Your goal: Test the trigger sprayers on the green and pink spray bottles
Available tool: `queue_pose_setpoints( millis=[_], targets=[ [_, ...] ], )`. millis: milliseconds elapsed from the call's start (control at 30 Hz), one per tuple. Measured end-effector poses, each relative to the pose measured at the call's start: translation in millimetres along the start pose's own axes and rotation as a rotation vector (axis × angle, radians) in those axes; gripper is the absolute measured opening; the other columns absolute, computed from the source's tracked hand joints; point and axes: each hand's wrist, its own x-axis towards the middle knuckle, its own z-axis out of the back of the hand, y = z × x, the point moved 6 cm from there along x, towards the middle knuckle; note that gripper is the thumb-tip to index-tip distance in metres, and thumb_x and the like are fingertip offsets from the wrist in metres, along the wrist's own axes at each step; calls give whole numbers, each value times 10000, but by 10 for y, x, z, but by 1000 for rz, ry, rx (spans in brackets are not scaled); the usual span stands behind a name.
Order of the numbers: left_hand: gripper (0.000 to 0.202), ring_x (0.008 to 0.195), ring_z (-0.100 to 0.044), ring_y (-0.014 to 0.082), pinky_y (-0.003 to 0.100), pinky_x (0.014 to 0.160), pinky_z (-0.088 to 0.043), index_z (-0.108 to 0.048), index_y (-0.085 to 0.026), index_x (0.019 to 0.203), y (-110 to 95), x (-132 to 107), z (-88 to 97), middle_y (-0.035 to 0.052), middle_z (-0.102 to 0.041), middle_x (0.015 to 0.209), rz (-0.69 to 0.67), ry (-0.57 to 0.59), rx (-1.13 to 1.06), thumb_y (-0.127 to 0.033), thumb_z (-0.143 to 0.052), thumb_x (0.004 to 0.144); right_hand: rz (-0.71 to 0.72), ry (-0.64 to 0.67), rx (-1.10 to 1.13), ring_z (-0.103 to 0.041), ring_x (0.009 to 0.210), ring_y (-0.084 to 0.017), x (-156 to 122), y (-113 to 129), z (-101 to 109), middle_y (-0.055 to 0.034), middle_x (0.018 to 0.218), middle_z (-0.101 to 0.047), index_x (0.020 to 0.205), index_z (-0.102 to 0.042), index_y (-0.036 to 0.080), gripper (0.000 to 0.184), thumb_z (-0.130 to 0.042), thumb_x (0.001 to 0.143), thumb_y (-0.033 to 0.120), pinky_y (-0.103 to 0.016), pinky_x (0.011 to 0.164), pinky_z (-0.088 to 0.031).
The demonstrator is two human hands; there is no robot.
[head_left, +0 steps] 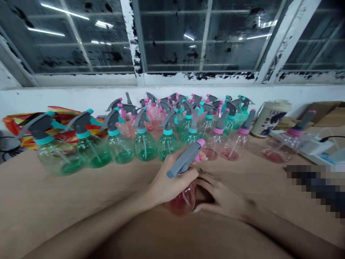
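A pink spray bottle (pixel 182 201) stands on the brown table (pixel 67 201) right in front of me. My left hand (pixel 172 180) is wrapped round its grey and pink spray head (pixel 185 160), fingers closed on the neck. My right hand (pixel 218 198) cups the bottle's round body from the right side, fingers curled against it.
Several green spray bottles (pixel 118 144) and pink spray bottles (pixel 229 144) stand in rows behind, up to the white wall under the window. A lone pink bottle (pixel 283 145), a printed cup (pixel 269 117), a white power strip (pixel 309 145) and cardboard boxes (pixel 326 111) lie right. A colourful bag (pixel 16 124) lies left.
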Motion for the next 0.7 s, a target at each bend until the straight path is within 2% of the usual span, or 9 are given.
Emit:
queue_pose_setpoints(
  millis=[100,233,367,467,600,700],
  targets=[
    [138,526,-412,103,229,514,-404,-531,-214,755,-38,20,24,-60,-432,607,-11,4,-6,-114,-480,674,-32,15,-28,-288,1331,-268,-77,-72,-32,-104,1449,-344,1361,-381,199,731,-531,774,607,-472,1080,-267],
    [132,672,-533,135,262,637,-460,-565,-214,804,-43,38,11,-17,-577,754,-31,67,-58,-134,-507,717,-30,18,1,-288,1334,-245,-81,-87,-43,-80,1446,-353,1377,-362,216,715,-524,790,590,-460,1088,-262],
    [53,638,-511,131,258,610,-436,-566,-208,740,-28,34,28,-24,-558,693,-38,63,-1,-177,-524,750,-46,29,7,-289,1334,-235,-71,-95,-36,-65,1447,-352,1382,-352,233,698,-516,800,581,-463,1094,-251],
    [106,617,-505,122,246,588,-425,-592,-217,789,-16,22,34,-30,-575,703,-42,59,-5,-172,-501,760,-56,33,-8,-270,1342,-224,-76,-97,-30,-60,1457,-332,1383,-349,228,683,-505,813,571,-454,1100,-242],
    [209,544,-451,114,236,516,-388,-613,-234,910,13,2,63,-52,-514,622,-31,-6,50,-173,-488,753,-38,20,-22,-250,1349,-214,-82,-69,-15,-52,1465,-310,1372,-372,227,641,-498,830,547,-441,1104,-239],
    [276,600,-502,123,242,576,-427,-615,-232,971,24,-9,42,-40,-553,679,-20,1,60,-142,-472,753,-72,-13,-53,-254,1346,-224,-94,-76,6,-50,1463,-314,1371,-377,235,597,-480,854,516,-444,1097,-257]
  ],
)
